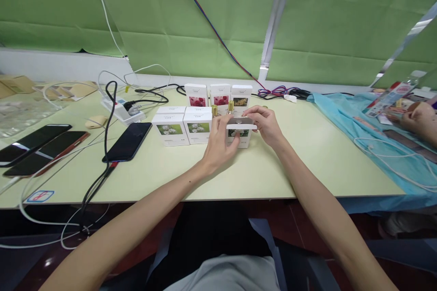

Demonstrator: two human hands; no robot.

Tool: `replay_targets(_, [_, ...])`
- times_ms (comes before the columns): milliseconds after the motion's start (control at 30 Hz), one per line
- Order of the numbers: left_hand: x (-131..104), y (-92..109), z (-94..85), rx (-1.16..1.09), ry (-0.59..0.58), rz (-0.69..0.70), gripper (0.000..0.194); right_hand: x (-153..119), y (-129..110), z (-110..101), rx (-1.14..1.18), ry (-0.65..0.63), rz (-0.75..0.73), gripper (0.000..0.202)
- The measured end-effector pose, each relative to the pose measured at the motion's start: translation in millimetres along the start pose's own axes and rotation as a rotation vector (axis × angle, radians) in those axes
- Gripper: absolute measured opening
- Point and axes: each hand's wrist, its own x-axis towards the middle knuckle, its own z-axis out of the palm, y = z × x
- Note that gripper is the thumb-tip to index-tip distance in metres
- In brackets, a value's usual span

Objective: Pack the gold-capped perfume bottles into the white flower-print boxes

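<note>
My left hand [218, 145] is closed round the left side of a small white carton [243, 143] with a leafy flower picture on its front. The carton stands upright with its top raised, and its inside is mostly hidden. At the carton's upper right, my right hand [266, 123] pinches the top flap. Just behind the hands stand small bottles with gold caps, one gold cap [231, 106] above the carton and another gold cap [214, 110] to its left. Beside my left hand are two white flower cartons, a left carton [170, 134] and a right carton [198, 129].
Behind stand three white cartons, among them a red-pictured carton [197, 95] and a yellow-pictured carton [241, 97]. Phones, including a black phone [128, 142], lie left among cables and a power strip [119, 111]. Another person's hand [419, 120] is at right near blue cloth [341, 116].
</note>
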Motion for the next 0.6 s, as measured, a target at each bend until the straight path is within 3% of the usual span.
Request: replay_targets(600, [0.4, -2.6, 1.5, 0.035, 0.01, 0.056, 0.042, -2.6, -3.6, 2.7, -0.11, -0.037, -0.076, 0.009])
